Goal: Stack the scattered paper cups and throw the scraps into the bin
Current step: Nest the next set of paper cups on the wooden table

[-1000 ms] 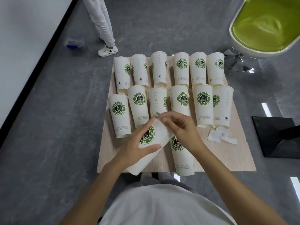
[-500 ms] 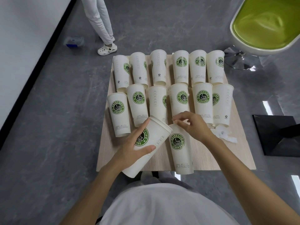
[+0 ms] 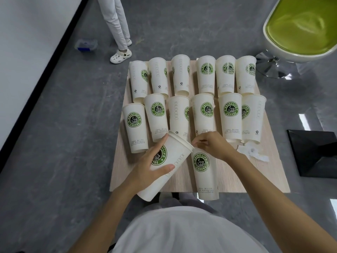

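Bright, even light; wide-angle edge distortion.

Scraps point(image 3: 252, 152) on table point(image 3: 255, 179), R-front of cup rows point(image 3: 230, 115).

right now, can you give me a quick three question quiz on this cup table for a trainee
1. True or false: the left hand grips a cup that lies at an angle to the others.
2. Pick one: where are the paper scraps? A, inside the gripped cup. B, on the table, to the right of the right hand. C, on the floor.
3. Fill the gap: the back row of cups holds ___ cups.

Key: 1 true; 2 B; 3 six.
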`<state>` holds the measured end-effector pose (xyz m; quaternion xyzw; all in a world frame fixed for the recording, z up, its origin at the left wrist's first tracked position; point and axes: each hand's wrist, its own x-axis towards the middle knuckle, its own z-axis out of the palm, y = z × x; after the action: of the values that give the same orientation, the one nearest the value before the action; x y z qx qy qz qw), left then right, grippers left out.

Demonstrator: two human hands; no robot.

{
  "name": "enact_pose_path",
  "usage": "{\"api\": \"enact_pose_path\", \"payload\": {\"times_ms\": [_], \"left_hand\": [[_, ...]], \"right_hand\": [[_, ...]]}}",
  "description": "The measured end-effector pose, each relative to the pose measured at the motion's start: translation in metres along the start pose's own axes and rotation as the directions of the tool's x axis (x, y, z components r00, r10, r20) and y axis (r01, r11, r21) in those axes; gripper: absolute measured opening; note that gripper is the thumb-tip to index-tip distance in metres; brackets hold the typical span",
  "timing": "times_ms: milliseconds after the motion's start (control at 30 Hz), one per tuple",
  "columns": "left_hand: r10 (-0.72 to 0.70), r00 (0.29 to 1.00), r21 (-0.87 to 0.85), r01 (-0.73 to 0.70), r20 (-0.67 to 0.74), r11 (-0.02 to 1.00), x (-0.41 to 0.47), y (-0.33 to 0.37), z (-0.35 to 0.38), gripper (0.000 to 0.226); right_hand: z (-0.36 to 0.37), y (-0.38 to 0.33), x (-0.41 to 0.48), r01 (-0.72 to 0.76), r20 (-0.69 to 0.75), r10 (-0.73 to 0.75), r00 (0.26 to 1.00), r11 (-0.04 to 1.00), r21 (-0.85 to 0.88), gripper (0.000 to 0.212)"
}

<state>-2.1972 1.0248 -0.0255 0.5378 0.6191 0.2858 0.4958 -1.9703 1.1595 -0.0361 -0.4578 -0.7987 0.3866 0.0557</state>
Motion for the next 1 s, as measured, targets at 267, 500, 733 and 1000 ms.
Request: {"api": "enact_pose_path", "payload": {"times_ms": [267,500,733,1000], "left_hand": [[0.002,1.0,-0.051,-0.002,-0.014,0.999,0.0,0.0,-0.006,0.084],[0.001,1.0,-0.039,-0.002,-0.015,0.999,0.0,-0.002,-0.014,0.087],[0.017,1.0,-0.043,-0.018,-0.013,0.999,-0.002,-0.002,-0.019,0.088],[0.058,0.998,-0.028,-0.058,-0.019,0.998,-0.005,0.004,-0.019,0.087]], "right_hand": [[-0.019,0.0,-0.015,0.007,-0.068,0.003,0.998,0.989,0.147,0.027],[-0.062,-0.006,-0.036,0.074,-0.328,0.113,0.938,0.858,0.508,0.021],[-0.085,-0.009,-0.037,0.271,-0.569,0.185,0.801,0.736,0.621,0.037],[-0.089,-0.015,-0.034,0.376,-0.71,0.277,0.648,0.694,0.614,0.028]]}}
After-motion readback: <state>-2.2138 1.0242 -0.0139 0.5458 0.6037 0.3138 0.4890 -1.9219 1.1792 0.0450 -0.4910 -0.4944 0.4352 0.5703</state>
